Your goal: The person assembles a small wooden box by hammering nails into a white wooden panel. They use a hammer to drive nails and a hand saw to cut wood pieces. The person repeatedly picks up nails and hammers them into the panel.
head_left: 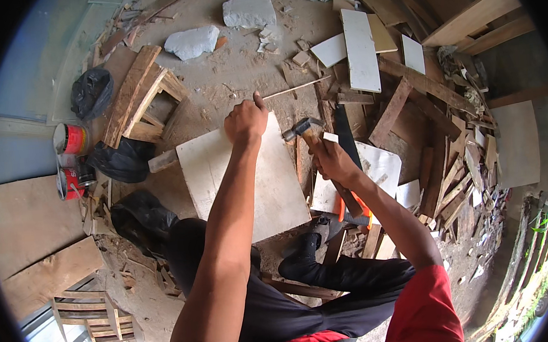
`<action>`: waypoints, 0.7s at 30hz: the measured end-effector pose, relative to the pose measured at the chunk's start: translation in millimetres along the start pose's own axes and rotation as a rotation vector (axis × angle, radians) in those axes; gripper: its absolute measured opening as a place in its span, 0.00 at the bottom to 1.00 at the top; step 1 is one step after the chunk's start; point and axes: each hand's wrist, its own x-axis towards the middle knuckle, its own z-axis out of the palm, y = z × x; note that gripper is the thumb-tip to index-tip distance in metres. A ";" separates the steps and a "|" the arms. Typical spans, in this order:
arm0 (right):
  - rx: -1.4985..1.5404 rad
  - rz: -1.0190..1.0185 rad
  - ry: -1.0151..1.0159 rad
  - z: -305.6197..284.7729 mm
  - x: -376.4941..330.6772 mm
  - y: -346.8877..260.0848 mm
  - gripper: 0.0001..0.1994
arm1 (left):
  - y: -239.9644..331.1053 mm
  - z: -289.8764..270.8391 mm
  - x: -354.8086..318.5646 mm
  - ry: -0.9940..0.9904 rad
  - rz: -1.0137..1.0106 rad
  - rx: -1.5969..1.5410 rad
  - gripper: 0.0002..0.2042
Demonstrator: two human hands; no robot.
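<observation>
A bluish wall (19, 87) borders the dusty floor (207, 80).

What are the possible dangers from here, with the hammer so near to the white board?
The hammer in the right grip is near the left grip; a stray swing might hit the fingers. The orange-handled saw lies close to the foot, so a shift might bring contact. Scattered wood might cause a stumble.

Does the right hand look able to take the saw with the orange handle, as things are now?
Probably not freely: the right hand is closed around the hammer. The orange-handled saw seems within reach, but the hammer's end overlaps its handle in this view.
</observation>
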 end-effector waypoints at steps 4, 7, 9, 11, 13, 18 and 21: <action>-0.205 0.142 -0.121 -14.0 -25.6 0.0 0.23 | -4.4 0.9 -0.8 -0.016 -0.029 0.001 0.31; 0.068 0.039 0.003 -7.6 -10.2 -0.1 0.23 | 0.7 -2.8 -1.9 -0.032 -0.005 -0.002 0.31; 0.217 0.004 0.094 5.9 3.0 -13.4 0.22 | -0.1 0.1 -3.0 -0.014 -0.013 -0.002 0.30; 0.138 -0.045 0.112 24.2 3.3 -9.9 0.22 | -0.4 1.9 -0.8 0.006 -0.010 0.005 0.30; -0.144 -0.236 0.211 34.2 -2.7 13.2 0.21 | -4.3 2.9 -0.5 0.019 -0.013 0.013 0.30; -0.247 -0.274 0.276 31.6 -53.7 36.0 0.20 | 1.9 -4.4 -4.6 -0.036 -0.021 -0.014 0.30; -0.219 -0.304 0.382 44.2 -15.2 22.6 0.16 | 1.6 -2.0 -4.6 -0.005 -0.009 0.002 0.30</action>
